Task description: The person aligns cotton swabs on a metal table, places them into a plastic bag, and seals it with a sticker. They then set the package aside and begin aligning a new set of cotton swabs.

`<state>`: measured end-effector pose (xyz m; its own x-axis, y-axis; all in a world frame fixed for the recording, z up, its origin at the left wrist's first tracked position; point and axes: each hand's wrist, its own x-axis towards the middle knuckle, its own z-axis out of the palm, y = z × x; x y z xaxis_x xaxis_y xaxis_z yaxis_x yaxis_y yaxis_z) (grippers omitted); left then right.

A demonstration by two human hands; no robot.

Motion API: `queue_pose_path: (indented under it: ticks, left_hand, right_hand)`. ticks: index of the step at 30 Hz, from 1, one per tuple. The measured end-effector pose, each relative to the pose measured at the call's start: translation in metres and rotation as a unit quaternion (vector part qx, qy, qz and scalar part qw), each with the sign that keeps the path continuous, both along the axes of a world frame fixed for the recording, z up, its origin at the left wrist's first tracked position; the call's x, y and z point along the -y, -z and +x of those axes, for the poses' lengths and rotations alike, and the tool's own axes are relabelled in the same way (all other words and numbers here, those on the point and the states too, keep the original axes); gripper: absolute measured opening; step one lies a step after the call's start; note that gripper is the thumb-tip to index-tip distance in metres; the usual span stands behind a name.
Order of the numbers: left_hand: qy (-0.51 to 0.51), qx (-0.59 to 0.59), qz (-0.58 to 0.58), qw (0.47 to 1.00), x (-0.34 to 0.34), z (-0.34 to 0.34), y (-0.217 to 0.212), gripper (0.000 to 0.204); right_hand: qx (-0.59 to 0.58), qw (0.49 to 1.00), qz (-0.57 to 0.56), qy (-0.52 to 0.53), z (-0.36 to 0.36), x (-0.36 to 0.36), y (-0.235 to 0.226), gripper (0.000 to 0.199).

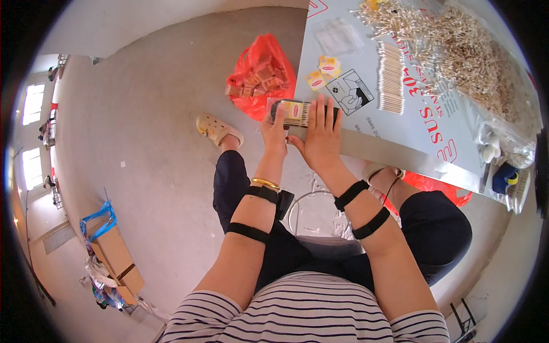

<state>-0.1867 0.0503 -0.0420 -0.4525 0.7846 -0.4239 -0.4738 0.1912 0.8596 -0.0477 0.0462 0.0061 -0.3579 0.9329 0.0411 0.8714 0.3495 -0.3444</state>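
At the table's near left corner, a small pack of cotton swabs [296, 114] with a yellow and white label lies in a dark holder. My left hand [274, 132] grips the pack's left end, thumb along its side. Over the right part of it my right hand [319, 137] rests flat with fingers stretched out, hiding what lies underneath. Beyond my hands are several yellow and white label cards [326, 67]. A neat row of cotton swabs [391, 79] lies to their right, and a large heap of loose swabs [469, 57] covers the far right.
Clear plastic bags [338, 35] lie at the table's far left. A red bag [264, 77] of small packs sits on the floor left of the table [423, 163]. A blue and yellow tape-like item [505, 178] is at the right edge. Cardboard [117, 251] stands far left.
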Motion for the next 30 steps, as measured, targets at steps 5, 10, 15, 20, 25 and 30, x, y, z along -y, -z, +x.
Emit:
queue_pose_path:
  ticks: [5, 10, 15, 20, 25, 30]
  left_hand:
    - [-0.024, 0.057, 0.0, 0.998, -0.009, -0.004, -0.007, 0.038]
    - [0.04, 0.072, 0.018, 0.996, -0.012, -0.023, -0.003, 0.037]
    - [0.135, -0.015, 0.008, 0.991, -0.01, -0.035, 0.004, 0.033]
    - [0.107, -0.003, 0.001, 0.994, -0.009, -0.025, 0.004, 0.034]
    - [0.102, -0.008, 0.014, 0.995, -0.009, -0.024, 0.005, 0.033]
    - [0.097, -0.011, 0.018, 0.995, -0.008, -0.021, 0.005, 0.029]
  right_hand:
    - [0.01, 1.0, 0.018, -0.001, 0.004, 0.001, 0.002, 0.113]
    - [0.01, 1.0, 0.016, 0.0, 0.006, 0.002, 0.004, 0.112]
    - [0.004, 1.0, 0.017, 0.002, 0.005, 0.002, 0.004, 0.112]
    - [0.015, 1.0, 0.017, -0.001, 0.005, 0.002, 0.005, 0.111]
    - [0.01, 1.0, 0.012, 0.005, 0.002, 0.002, 0.003, 0.112]
    - [0.017, 1.0, 0.01, 0.015, -0.003, 0.002, 0.0, 0.114]
